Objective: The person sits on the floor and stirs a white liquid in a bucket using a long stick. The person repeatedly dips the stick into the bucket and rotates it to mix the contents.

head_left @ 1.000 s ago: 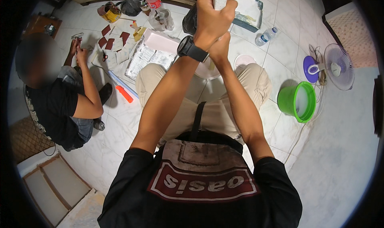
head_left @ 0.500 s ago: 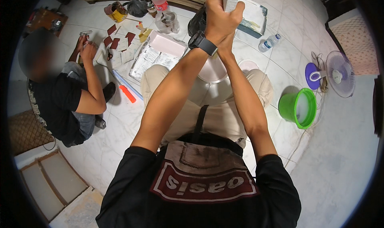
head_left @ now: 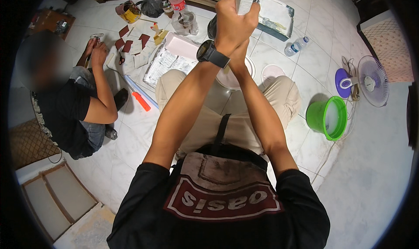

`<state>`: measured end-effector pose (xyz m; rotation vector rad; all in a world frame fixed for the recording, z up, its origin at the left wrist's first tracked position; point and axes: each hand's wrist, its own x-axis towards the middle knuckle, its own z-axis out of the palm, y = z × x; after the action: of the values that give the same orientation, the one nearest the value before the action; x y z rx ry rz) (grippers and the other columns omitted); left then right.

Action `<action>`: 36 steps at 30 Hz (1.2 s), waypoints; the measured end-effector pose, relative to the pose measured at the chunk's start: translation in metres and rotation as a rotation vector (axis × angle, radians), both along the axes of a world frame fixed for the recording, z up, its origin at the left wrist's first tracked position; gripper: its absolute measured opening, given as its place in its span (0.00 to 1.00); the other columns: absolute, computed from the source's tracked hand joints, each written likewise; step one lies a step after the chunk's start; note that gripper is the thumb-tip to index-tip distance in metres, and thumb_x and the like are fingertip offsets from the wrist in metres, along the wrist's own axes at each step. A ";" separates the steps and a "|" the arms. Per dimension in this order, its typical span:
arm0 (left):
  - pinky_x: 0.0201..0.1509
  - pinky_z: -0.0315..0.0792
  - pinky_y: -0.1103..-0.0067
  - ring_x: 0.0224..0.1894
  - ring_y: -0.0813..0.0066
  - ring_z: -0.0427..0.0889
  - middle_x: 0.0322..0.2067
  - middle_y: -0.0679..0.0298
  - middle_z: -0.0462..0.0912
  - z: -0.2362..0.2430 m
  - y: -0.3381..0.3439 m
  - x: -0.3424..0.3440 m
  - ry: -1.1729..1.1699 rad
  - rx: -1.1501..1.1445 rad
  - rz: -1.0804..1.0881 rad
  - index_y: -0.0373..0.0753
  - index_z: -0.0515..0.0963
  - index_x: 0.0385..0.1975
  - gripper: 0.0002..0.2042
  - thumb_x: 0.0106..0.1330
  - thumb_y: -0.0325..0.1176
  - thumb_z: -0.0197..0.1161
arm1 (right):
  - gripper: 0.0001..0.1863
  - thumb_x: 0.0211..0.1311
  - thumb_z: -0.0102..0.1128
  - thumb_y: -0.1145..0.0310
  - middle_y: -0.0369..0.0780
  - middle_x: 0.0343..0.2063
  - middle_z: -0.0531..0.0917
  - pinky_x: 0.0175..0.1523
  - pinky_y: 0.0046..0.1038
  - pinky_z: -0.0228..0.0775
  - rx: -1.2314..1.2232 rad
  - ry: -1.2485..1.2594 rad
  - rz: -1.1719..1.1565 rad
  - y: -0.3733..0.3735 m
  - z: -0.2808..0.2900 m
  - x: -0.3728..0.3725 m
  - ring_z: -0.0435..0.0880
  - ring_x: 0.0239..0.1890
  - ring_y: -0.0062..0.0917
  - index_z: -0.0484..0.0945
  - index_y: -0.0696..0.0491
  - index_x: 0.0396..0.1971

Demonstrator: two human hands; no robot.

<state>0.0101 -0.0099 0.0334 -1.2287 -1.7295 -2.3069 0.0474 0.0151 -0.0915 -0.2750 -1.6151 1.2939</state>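
Note:
My left hand (head_left: 235, 26), with a black watch (head_left: 211, 54) on its wrist, is closed around a pale grey, white-smeared bar (head_left: 246, 0). The bar's upper end runs out of the top edge, so I cannot tell its full shape. My right hand (head_left: 240, 54) sits just below and against the left one; its fingers are hidden behind it. Beneath both hands, between my knees, stands a round white-rimmed container (head_left: 231, 78), partly covered by my wrists. A smaller pale round lid or dish (head_left: 271, 72) lies beside my right knee.
A paint-smeared tray (head_left: 150, 74) is at left, a dark tray (head_left: 286, 32) at upper right. Nearby are a water bottle (head_left: 297, 46), a green bucket (head_left: 310, 118), a fan (head_left: 371, 83) and an orange-handled tool (head_left: 140, 102). A co-worker (head_left: 65, 100) sits at left near brown sandpaper pieces (head_left: 127, 46).
Both my hands and the bar have shifted slightly left and toward me. More of the small round lid or dish shows. The co-worker's hands have moved a little.

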 end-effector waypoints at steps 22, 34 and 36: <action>0.19 0.63 0.77 0.14 0.83 0.64 0.08 0.63 0.68 -0.001 0.002 0.002 0.056 -0.024 0.093 0.31 0.68 0.12 0.12 0.53 0.26 0.62 | 0.13 0.49 0.70 0.71 0.43 0.27 0.86 0.35 0.30 0.73 -0.152 0.073 0.083 -0.009 0.012 0.007 0.80 0.32 0.17 0.80 0.65 0.30; 0.19 0.64 0.78 0.14 0.83 0.66 0.09 0.64 0.69 0.001 0.014 0.023 -0.057 0.020 -0.088 0.31 0.69 0.11 0.12 0.53 0.27 0.60 | 0.14 0.50 0.71 0.67 0.47 0.26 0.86 0.35 0.33 0.74 0.014 -0.136 -0.139 0.018 0.017 0.027 0.85 0.31 0.25 0.82 0.64 0.30; 0.19 0.63 0.78 0.14 0.83 0.66 0.09 0.64 0.70 0.004 0.011 0.024 -0.062 0.004 -0.109 0.31 0.70 0.11 0.12 0.53 0.27 0.60 | 0.14 0.50 0.70 0.67 0.46 0.26 0.86 0.35 0.33 0.74 -0.009 -0.126 -0.109 0.009 0.020 0.034 0.85 0.32 0.24 0.82 0.64 0.29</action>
<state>0.0344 0.0007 0.0372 -1.2957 -1.7175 -2.4322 0.0815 0.0239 -0.0718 -0.4516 -1.6765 1.2216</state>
